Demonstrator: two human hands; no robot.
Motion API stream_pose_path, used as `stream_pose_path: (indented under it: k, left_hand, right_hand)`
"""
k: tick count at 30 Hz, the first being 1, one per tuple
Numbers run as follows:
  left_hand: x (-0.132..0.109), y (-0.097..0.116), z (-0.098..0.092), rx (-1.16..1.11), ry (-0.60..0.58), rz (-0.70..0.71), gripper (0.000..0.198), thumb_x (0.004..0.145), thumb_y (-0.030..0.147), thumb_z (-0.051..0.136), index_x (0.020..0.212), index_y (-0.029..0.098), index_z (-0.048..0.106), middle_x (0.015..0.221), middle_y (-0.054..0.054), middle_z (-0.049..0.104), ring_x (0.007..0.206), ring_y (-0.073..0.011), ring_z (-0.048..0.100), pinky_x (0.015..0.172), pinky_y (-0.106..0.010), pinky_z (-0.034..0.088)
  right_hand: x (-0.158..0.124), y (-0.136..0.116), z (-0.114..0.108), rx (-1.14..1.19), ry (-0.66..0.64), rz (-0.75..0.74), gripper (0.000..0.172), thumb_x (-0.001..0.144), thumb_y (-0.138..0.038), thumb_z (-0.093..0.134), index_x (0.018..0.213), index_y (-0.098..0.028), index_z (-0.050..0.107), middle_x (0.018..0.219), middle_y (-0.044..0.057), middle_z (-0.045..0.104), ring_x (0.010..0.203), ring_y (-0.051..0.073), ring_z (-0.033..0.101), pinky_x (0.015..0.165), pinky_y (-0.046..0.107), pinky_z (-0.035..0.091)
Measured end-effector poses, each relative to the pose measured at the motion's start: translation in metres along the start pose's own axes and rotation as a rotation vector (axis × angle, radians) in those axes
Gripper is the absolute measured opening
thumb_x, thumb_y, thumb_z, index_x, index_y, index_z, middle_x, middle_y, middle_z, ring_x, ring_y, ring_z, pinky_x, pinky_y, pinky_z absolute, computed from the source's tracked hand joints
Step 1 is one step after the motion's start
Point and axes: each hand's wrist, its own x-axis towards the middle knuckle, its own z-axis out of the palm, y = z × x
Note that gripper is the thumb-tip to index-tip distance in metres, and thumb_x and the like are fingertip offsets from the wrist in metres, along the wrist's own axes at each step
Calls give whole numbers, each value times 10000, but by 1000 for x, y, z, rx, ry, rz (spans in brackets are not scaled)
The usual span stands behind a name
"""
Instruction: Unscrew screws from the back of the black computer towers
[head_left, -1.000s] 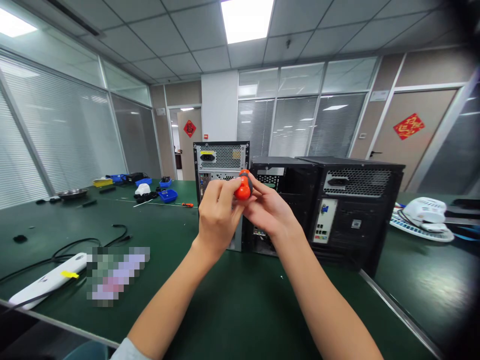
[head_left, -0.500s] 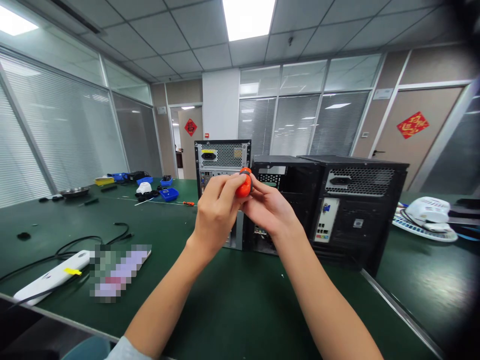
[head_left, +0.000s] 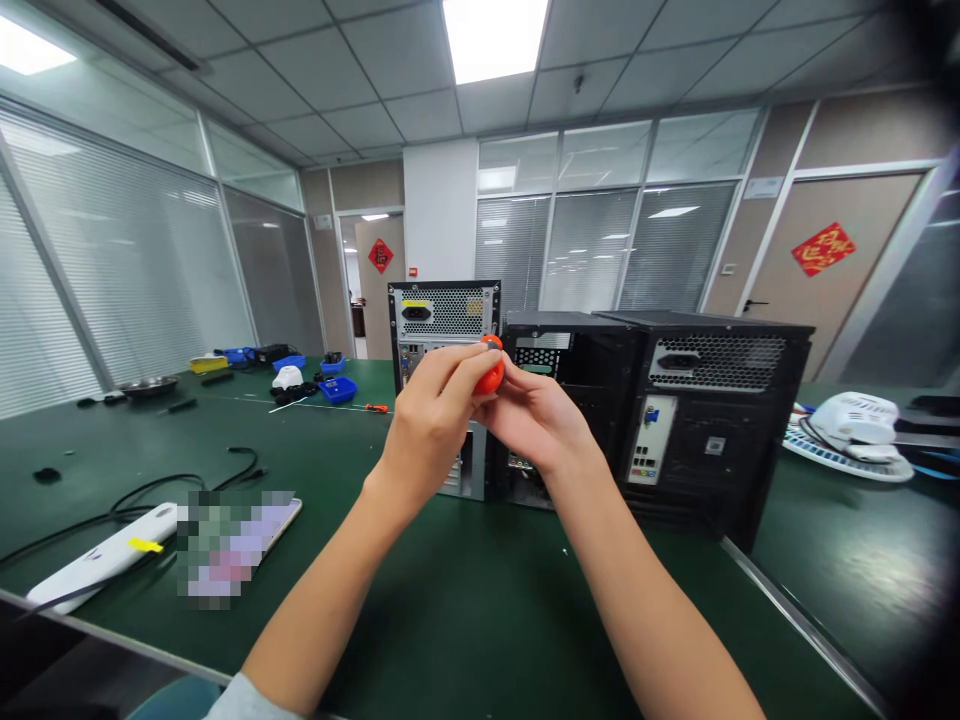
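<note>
Red tool handle [head_left: 491,378] in front of silver-backed PC case [head_left: 476,468], prob. mid-job.
L hand [head_left: 427,415] & R hand [head_left: 544,425] both gripping handle; PSU [head_left: 448,316] in place; tip hidden, can't tell what's done vs. left.

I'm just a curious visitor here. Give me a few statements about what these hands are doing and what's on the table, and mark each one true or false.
1. The left hand holds an orange-red tool. True.
2. A long white object with a yellow tag lies on the green table. True.
3. The right hand rests flat on the green table. False: it is raised, close against the orange-red tool.
4. A small orange-handled tool lies on the green table. True.
5. The long white object with a yellow tag is at the picture's right edge. False: it is at the lower left.
</note>
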Motion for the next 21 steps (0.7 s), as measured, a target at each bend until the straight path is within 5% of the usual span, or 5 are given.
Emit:
stream_pose_path:
  k: [21]
  left_hand:
    - [7, -12, -13, -118, -189, 68, 307, 872, 75, 415, 1132, 177, 542, 1163, -80, 603, 1113, -129, 543, 951, -312, 482]
  right_hand:
    - [1, 2, -5, 43, -24, 19, 171, 832, -115, 480, 768, -207, 609, 670, -32, 626, 649, 103, 545, 697, 282, 432]
